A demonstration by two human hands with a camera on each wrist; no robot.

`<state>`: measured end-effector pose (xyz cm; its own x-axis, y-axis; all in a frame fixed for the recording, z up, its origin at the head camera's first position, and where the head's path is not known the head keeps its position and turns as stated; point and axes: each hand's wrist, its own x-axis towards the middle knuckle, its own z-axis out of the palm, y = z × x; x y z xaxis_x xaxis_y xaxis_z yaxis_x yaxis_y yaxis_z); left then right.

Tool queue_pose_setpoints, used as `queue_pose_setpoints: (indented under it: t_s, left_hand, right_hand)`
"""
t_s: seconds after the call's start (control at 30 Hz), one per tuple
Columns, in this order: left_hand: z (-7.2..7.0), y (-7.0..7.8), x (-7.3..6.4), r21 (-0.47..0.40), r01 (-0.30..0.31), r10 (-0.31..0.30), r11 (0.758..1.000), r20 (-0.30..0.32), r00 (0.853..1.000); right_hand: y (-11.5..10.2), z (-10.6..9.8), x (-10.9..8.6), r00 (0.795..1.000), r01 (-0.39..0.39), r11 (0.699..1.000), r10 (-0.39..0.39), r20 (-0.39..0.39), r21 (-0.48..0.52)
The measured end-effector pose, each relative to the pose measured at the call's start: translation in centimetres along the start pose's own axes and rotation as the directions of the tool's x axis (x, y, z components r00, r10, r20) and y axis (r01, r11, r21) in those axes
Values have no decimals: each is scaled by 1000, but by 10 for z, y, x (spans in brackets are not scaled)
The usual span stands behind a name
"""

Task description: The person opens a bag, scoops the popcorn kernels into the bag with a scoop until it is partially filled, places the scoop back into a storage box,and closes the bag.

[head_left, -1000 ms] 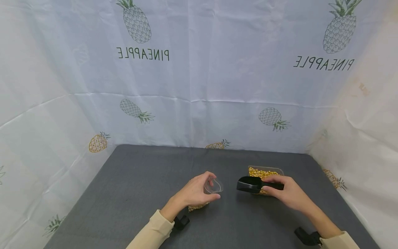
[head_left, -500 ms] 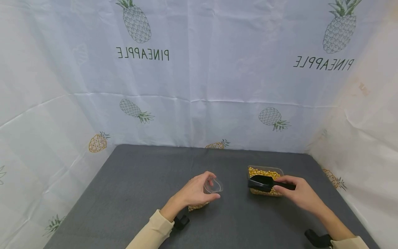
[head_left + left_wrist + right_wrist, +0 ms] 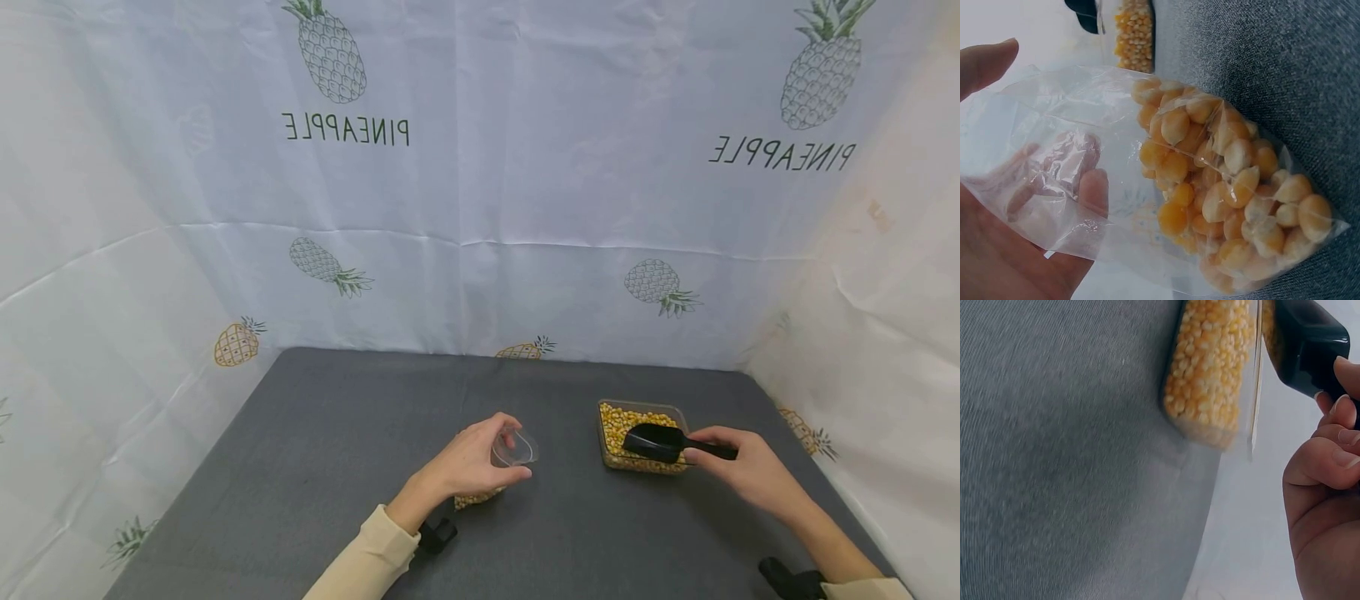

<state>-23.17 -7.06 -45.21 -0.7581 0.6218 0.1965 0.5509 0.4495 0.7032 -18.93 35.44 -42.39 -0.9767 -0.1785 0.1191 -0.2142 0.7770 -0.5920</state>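
Note:
My left hand holds a clear plastic bag by its mouth, thumb and fingers spread apart. Yellow corn kernels fill the lower part of the bag, which touches the grey tabletop. Through the clear film in the left wrist view, some of my curled fingers show. My right hand grips a black scoop by its handle, just above a clear rectangular container of corn kernels. No kernels can be made out in the scoop.
The grey table stretches around both hands. A white curtain printed with pineapples closes off the back and both sides. Black straps with wrist cameras sit at both wrists.
My right hand has moved the scoop to the right, from left of the container to over it. My left hand and the bag have stayed in place.

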Motion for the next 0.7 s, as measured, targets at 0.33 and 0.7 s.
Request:
queue_pose_setpoints:
  t_s: [0.33, 0.7]
  left_hand:
    - [-1, 1, 0, 8, 3, -3, 1000, 1, 1000]
    - [-1, 2, 0, 4, 20, -21, 1000, 11, 1000]
  right_hand:
    - [13, -7, 0, 999, -25, 999, 25, 22, -34]
    - [8, -9, 8, 997, -26, 999, 28, 65, -28]
